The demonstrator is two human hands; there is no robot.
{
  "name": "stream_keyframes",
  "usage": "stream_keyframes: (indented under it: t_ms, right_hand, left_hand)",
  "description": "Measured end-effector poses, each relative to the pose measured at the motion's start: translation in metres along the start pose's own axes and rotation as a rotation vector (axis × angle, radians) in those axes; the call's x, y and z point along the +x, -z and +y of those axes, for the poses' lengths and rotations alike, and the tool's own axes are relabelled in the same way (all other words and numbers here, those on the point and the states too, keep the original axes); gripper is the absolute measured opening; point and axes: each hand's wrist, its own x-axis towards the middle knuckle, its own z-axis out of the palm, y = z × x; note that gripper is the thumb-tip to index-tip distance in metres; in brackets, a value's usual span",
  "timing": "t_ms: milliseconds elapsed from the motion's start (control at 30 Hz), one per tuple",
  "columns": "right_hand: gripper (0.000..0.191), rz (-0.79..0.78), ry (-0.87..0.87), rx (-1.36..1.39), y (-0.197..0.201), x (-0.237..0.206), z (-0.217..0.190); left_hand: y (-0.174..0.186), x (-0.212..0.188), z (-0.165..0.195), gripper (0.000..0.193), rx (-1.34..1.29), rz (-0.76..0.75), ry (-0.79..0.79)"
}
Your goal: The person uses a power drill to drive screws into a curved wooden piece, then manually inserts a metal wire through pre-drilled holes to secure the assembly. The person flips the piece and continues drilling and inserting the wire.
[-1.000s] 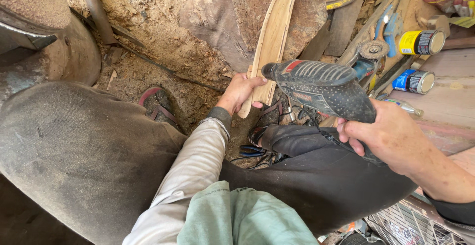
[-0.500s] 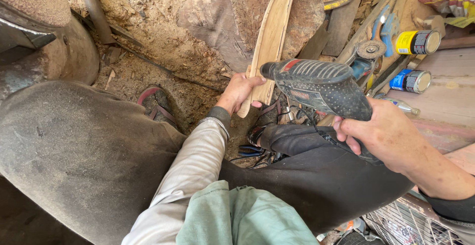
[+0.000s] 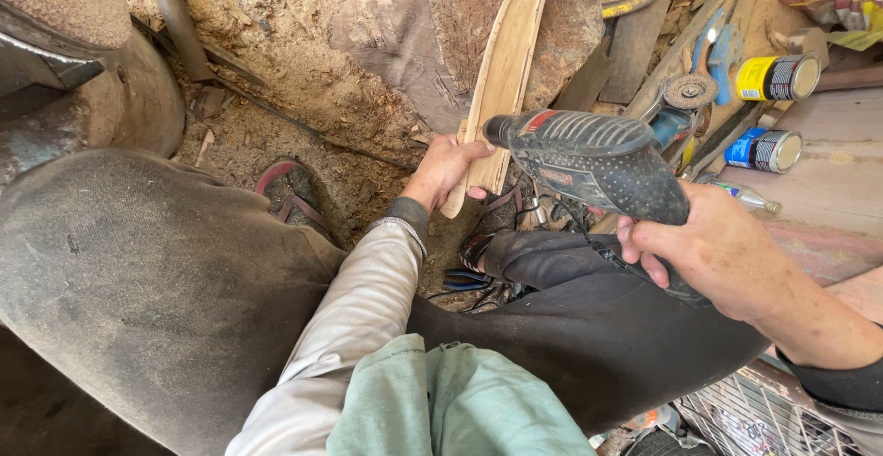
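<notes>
My left hand (image 3: pixel 444 169) grips the lower end of a long, curved pale wooden piece (image 3: pixel 509 60), which stands upright and leans against a rough stone or stump behind it. My right hand (image 3: pixel 713 252) is closed around the rear handle of a dark blue-black power tool (image 3: pixel 589 160), its ribbed body pointing left toward the wood, close beside my left hand. The tool's working end is hidden behind its body. My dark trousers cover both knees in the foreground.
Sawdust and wood chips cover the dirt floor (image 3: pixel 276 134). A sandalled foot (image 3: pixel 292 189) rests there. Two tins (image 3: pixel 777 77) (image 3: pixel 762 150), a small wheel-shaped part (image 3: pixel 690 91) and planks lie at right. A metal pipe (image 3: pixel 170 10) leans at upper left.
The power tool and my right hand have shifted slightly left and closer to the wooden piece. My left hand keeps its grip.
</notes>
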Motion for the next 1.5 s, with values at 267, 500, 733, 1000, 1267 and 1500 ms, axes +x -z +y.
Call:
stream_keyframes:
  t_ms: [267, 500, 733, 1000, 1267, 1500]
  right_hand:
    - [0.024, -0.022, 0.033, 0.054, -0.003, 0.002, 0.000]
    - [0.016, -0.007, 0.003, 0.087, -0.004, 0.005, 0.007]
    - [0.017, -0.021, 0.019, 0.050, -0.009, 0.006, 0.009]
    - [0.016, -0.037, 0.043, 0.106, -0.011, 0.009, 0.011]
    - [0.015, -0.018, 0.039, 0.080, -0.015, 0.010, 0.013]
    - [0.013, -0.023, 0.042, 0.062, -0.015, 0.010, 0.016]
  left_hand:
    - [0.000, -0.001, 0.002, 0.038, -0.002, 0.009, 0.005]
    - [-0.001, -0.002, 0.002, 0.037, 0.001, 0.009, -0.006]
    - [0.000, 0.000, 0.001, 0.036, -0.007, 0.016, -0.019]
    - [-0.003, -0.004, 0.003, 0.035, 0.015, 0.020, -0.033]
    - [-0.006, -0.010, 0.007, 0.035, 0.030, 0.029, -0.029]
    - [-0.007, -0.011, 0.008, 0.034, 0.025, 0.030, -0.032]
